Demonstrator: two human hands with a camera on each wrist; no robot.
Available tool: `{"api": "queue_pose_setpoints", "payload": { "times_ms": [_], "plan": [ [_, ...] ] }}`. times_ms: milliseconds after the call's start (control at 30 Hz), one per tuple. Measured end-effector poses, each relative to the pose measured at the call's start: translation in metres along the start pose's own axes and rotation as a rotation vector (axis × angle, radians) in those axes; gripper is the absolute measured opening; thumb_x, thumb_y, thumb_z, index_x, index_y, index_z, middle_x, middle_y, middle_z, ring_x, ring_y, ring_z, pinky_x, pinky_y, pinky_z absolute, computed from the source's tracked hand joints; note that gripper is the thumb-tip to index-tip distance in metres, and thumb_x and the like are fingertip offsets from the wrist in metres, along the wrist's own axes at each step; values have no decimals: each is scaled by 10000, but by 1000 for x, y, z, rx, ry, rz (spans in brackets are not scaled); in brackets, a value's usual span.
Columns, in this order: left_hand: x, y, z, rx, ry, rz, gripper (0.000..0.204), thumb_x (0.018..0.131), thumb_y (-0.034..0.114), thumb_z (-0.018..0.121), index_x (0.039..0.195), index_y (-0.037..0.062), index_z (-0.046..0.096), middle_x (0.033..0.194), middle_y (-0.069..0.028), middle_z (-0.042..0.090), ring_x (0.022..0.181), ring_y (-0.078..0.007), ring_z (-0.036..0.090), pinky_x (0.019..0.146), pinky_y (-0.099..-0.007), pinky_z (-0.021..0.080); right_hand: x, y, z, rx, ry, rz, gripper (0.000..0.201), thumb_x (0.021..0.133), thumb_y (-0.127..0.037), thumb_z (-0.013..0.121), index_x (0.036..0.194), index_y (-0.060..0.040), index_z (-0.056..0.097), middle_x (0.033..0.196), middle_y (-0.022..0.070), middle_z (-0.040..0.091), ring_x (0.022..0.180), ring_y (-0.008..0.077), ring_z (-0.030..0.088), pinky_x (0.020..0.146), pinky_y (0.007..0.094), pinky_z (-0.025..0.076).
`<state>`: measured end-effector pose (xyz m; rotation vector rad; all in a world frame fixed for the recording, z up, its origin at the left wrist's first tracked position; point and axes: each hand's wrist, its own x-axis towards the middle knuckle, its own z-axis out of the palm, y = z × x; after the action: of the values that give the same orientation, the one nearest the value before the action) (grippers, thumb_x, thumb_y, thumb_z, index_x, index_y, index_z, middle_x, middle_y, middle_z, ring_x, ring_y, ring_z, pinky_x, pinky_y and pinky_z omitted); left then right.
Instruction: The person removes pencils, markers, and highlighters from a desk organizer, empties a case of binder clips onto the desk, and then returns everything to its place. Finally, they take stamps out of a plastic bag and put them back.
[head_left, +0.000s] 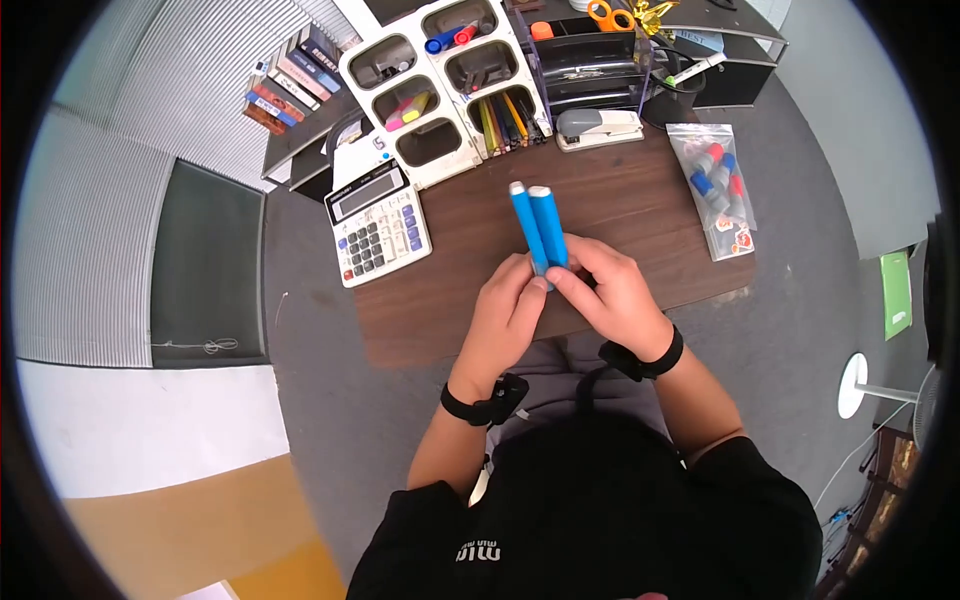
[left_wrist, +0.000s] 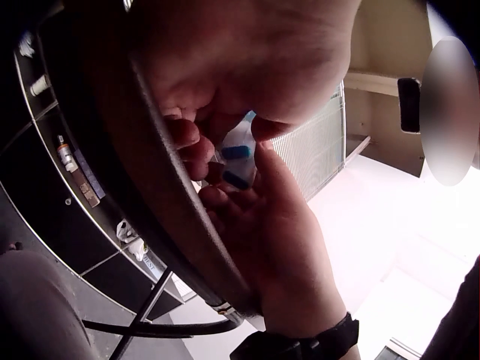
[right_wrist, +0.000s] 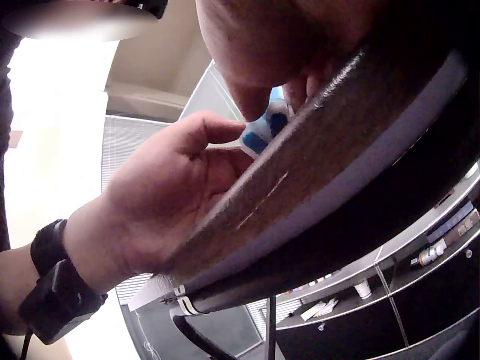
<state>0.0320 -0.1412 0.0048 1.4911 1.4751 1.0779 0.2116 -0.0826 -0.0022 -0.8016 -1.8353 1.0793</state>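
Two blue sticks, like markers, stand side by side, one (head_left: 526, 222) slightly left of the other (head_left: 547, 225), white tips away from the body. The left hand (head_left: 505, 308) pinches their near ends from the left, and the right hand (head_left: 612, 300) pinches them from the right, thumbs close together. From below, in the left wrist view, a whitish translucent piece with two blue patches (left_wrist: 237, 152) shows between the left hand (left_wrist: 247, 60) and right hand (left_wrist: 281, 240). The right wrist view shows the blue patches (right_wrist: 256, 142) between the left hand (right_wrist: 157, 187) and right hand (right_wrist: 277, 37).
On the brown table (head_left: 460, 215) stand a calculator (head_left: 378, 225) at left, a white organizer (head_left: 425, 110) with pens behind, a stapler (head_left: 600, 128), and a clear bag of red and blue capped items (head_left: 715, 190) at right. A black pen cup (head_left: 672, 100) is behind.
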Motion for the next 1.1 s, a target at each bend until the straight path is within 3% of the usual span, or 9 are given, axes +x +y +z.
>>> {"api": "queue_pose_setpoints", "payload": {
  "times_ms": [67,133,200,267,300,467,767,933,1100],
  "plan": [
    [2,-1,3,11,29,199,255,1005,105,528,1199,-6,650,1073,-191,644,959,-379,640,857,-430,509,2,-3,0,-15,-24,4,360,992,-177,714,1318,-34,663,1008,145,711,823,283,693,770,377,571],
    [3,0,5,22,29,199,262,1004,107,526,1209,-2,646,1110,-199,647,991,-390,646,873,-441,511,3,-2,2,-5,23,-116,372,996,-178,708,1333,-29,656,1030,161,716,875,324,699,809,401,564],
    [2,1,5,31,22,187,269,1003,109,524,1220,2,643,1147,-206,649,1022,-401,651,889,-451,512,2,-1,0,-16,-6,-84,364,996,-176,707,1323,-24,657,1047,169,719,903,338,703,824,407,564],
    [3,1,1,51,-53,111,407,995,106,547,1380,-14,602,1329,-186,650,1111,-334,657,995,-393,498,0,1,-1,-30,-41,-47,356,996,-174,706,1312,-19,658,1064,176,722,931,352,707,838,413,564],
    [1,0,2,39,-45,106,407,995,106,547,1380,-14,602,1329,-186,650,1111,-334,657,995,-393,498,0,1,0,-27,-35,-50,344,997,-171,703,1301,-16,660,1080,181,724,947,355,711,847,413,566],
    [-2,6,0,-87,-32,-30,557,959,-17,589,1508,-14,500,1225,-84,662,989,-101,632,874,-268,520,3,-3,2,-27,-27,-24,310,1001,-158,694,1273,-13,665,1103,189,727,967,362,716,861,413,569],
    [1,-15,-5,-554,23,-70,644,964,-71,515,1585,14,366,1136,-88,681,904,-128,635,814,-288,546,2,-7,0,-24,-63,10,309,1030,-152,655,1310,-21,646,1090,184,733,968,318,730,864,397,564],
    [-1,-17,-7,-600,15,-65,602,975,-56,506,1562,31,410,1144,-96,683,888,-118,647,813,-279,556,-1,-7,-4,31,-39,198,362,1042,-190,660,1364,-32,614,1107,153,745,1002,214,723,867,371,558],
    [0,-14,-4,-447,-6,-4,534,992,-29,549,1522,20,497,1139,-91,699,906,-115,670,830,-286,570,2,-9,0,23,-53,97,433,1005,-202,707,1391,-40,595,1123,160,742,1009,262,743,884,370,568]
  ]
}}
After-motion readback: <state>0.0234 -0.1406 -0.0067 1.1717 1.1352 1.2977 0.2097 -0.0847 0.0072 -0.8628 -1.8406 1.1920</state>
